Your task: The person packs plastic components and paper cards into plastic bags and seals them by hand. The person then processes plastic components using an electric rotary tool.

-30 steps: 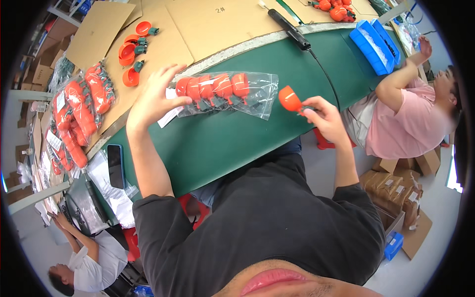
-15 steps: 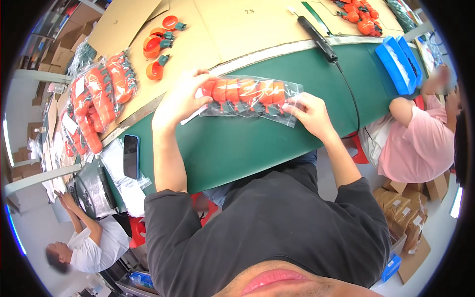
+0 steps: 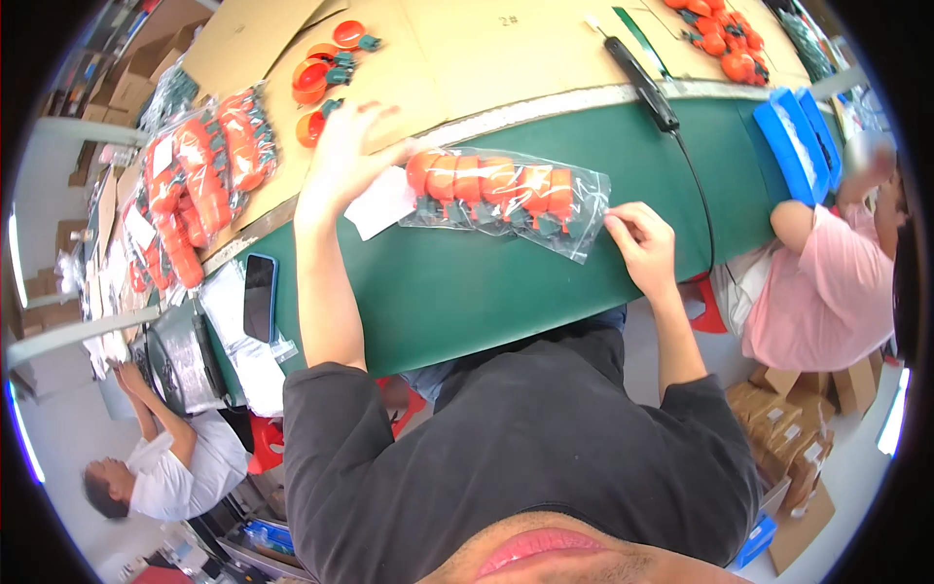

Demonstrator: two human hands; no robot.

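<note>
On the green table mat lies a clear plastic bag (image 3: 588, 200) holding a row of red-orange cups (image 3: 498, 179) with dark green fittings. My right hand (image 3: 646, 249) is closed, thumb and forefinger pinching the bag's right edge. At the bag's left end my left hand (image 3: 348, 156) is raised and open, its fingers spread and slightly blurred. Its thumb reaches towards the top left of the bag; whether they touch I cannot tell. Below that hand a white paper slip (image 3: 382, 202) sticks out beside the bag's left end.
Filled bags of red cups (image 3: 199, 161) lie at the left, near a phone (image 3: 260, 297). Loose cups (image 3: 313, 76) rest on cardboard (image 3: 438, 58). A corded black tool (image 3: 642, 83) lies at the far edge; blue bins (image 3: 786, 146) stand right. People sit at both sides.
My left hand has let go of the bag's left end and lifted away, spreading its fingers. The white slip shows more fully. My right hand has shifted slightly right and down along the bag's edge.
</note>
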